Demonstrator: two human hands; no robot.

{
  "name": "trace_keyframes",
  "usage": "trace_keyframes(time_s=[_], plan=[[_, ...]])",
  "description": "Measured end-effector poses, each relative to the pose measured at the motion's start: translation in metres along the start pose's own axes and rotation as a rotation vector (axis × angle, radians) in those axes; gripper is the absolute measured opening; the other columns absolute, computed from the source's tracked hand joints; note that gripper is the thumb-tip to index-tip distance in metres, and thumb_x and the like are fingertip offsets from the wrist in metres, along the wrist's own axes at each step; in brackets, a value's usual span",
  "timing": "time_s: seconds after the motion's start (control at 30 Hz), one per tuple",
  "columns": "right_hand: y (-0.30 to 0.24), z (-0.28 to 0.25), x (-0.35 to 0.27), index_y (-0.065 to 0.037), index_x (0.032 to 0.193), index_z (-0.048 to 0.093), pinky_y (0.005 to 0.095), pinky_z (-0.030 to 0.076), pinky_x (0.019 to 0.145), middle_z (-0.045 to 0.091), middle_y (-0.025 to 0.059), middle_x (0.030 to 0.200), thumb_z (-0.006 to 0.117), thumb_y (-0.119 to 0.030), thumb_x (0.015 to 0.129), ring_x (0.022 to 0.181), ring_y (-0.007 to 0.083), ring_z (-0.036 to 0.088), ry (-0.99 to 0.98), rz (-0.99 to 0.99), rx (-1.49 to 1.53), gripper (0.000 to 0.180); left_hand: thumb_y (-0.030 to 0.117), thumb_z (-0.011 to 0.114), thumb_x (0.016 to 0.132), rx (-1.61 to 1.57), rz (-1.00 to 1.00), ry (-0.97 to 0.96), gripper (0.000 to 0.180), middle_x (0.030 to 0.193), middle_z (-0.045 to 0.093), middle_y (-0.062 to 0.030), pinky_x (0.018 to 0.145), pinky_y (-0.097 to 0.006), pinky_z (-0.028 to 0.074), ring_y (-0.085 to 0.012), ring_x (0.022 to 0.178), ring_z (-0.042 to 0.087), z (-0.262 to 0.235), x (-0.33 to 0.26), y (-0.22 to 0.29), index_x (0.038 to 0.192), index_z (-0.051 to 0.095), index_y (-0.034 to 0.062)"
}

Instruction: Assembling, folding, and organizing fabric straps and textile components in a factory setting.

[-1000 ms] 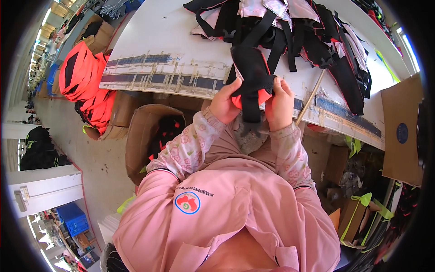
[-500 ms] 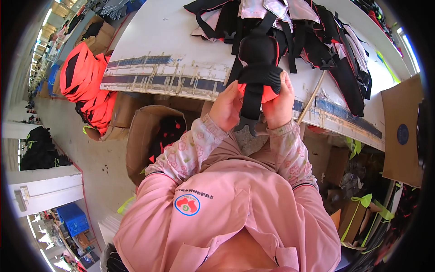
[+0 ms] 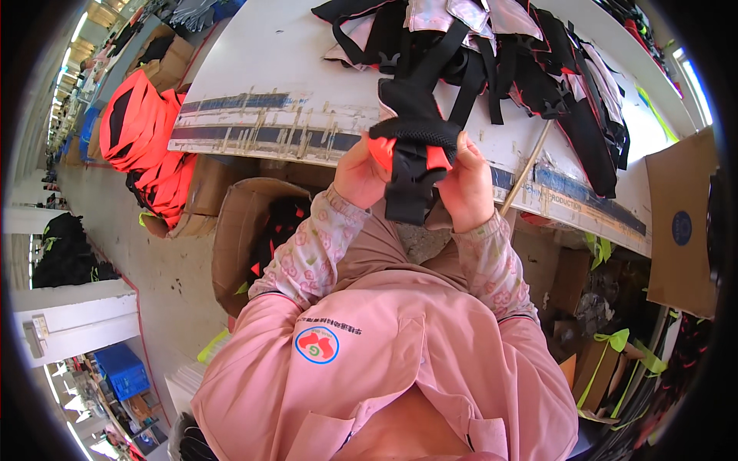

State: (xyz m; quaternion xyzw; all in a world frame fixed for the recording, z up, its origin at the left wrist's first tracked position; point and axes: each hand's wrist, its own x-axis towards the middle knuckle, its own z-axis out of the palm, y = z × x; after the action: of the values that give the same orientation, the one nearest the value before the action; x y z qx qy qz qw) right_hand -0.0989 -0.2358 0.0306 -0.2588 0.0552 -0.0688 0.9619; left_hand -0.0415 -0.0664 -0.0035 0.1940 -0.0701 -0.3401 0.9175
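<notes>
Raised since prev frame: black mesh pad [image 3: 413, 138], clamped btwn left hand [image 3: 360, 170] & right hand [image 3: 467, 184] grips, above table edge [image 3: 261, 138].

White table [image 3: 284, 69], front edge scuffed with blue stripes. A heap of black straps and pink-white fabric pieces [image 3: 523, 54] lay on its far right part. A thin wooden stick [image 3: 526, 165] leaned over the front edge. Left part was bare.
</notes>
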Motion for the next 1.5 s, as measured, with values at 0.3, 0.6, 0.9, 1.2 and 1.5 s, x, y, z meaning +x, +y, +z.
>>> trace_keyframes(time_s=[0.3,0.6,0.9,1.2,1.5], plan=[[0.021,-0.012,0.020,-0.005,0.099,0.055,0.0281,0.044,0.086,0.060,0.0047,0.097,0.045,-0.027,0.096,0.092,0.0147,0.058,0.022,-0.029,-0.373,0.024,0.034,0.042,0.095,0.017,0.031,-0.030,0.040,0.106,0.063,-0.0126,0.087,-0.035,0.048,-0.0225,0.099,0.060,0.009,0.019,0.027,0.108,0.056,-0.0001],[0.051,0.009,-0.011,-0.009,0.112,0.047,0.0250,0.048,0.056,0.058,0.0016,0.082,0.059,-0.013,0.086,0.065,0.0125,0.058,-0.034,0.263,-0.489,0.028,0.017,0.049,0.094,0.997,0.712,0.425,0.015,0.088,0.059,-0.0047,0.073,-0.027,0.045,-0.0136,0.084,0.056,0.003,0.026,-0.002,0.089,0.054,0.0040],[0.056,-0.008,-0.010,0.002,0.124,0.032,0.0400,0.048,0.070,0.058,0.0255,0.094,0.066,-0.006,0.077,0.084,0.0361,0.061,-0.073,-0.258,-1.396,0.058,0.017,0.055,0.090,1.453,0.477,0.090,0.019,0.091,0.060,-0.0101,0.079,-0.028,0.044,-0.0176,0.085,0.058,-0.004,0.026,0.017,0.100,0.057,0.0009],[0.057,0.000,-0.023,0.005,0.133,0.022,0.0439,0.046,0.075,0.057,0.0296,0.097,0.067,-0.015,0.077,0.089,0.0461,0.056,-0.145,-0.152,-1.555,0.075,0.021,0.054,0.093,1.052,0.090,0.097,0.020,0.073,0.055,0.0028,0.062,-0.020,0.041,-0.0038,0.067,0.047,-0.007,0.010,0.022,0.081,0.053,0.0039],[0.052,0.041,0.000,0.003,0.084,0.056,0.0273,0.045,0.052,0.060,0.0081,0.071,0.049,-0.020,0.093,0.056,0.0123,0.057,-0.288,0.441,-0.988,0.026,0.014,0.068,0.078,1.486,0.885,0.542,0.021,0.060,0.057,-0.0034,0.058,-0.027,0.043,-0.0100,0.057,0.049,-0.022,0.055,0.108,0.067,0.057,-0.0001]])
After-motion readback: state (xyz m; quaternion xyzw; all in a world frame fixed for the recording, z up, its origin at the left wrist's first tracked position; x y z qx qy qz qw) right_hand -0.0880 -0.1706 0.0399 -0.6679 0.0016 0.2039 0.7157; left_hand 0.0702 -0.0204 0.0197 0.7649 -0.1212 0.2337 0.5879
